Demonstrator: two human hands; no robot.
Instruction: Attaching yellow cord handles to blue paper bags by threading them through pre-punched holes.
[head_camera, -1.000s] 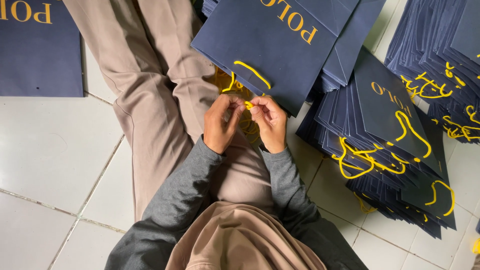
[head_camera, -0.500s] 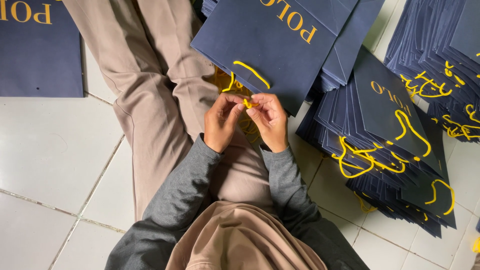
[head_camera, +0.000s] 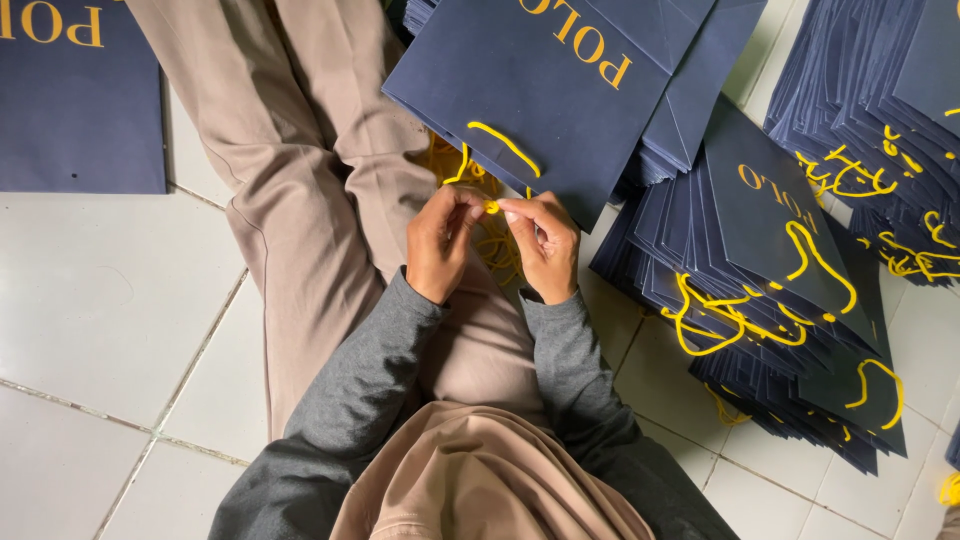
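My left hand (head_camera: 440, 245) and my right hand (head_camera: 545, 250) meet over my lap, fingertips pinched together on a short end of yellow cord (head_camera: 491, 207). Just beyond them lies a flat navy paper bag (head_camera: 540, 90) with gold lettering and a yellow cord handle (head_camera: 503, 145) looped on its near edge. More loose yellow cord (head_camera: 497, 250) lies bunched under my hands, partly hidden by them.
To the right, fanned stacks of navy bags with yellow handles (head_camera: 770, 290) spread over the white tiled floor (head_camera: 110, 310); another stack (head_camera: 880, 120) lies at the far right. One more navy bag (head_camera: 80, 100) lies at the top left. My beige-trousered leg (head_camera: 300, 200) stretches forward.
My fingers have worked the cord end: the small yellow piece between the fingertips has tightened to a smaller knot-like nub. Hands stay in the same place.
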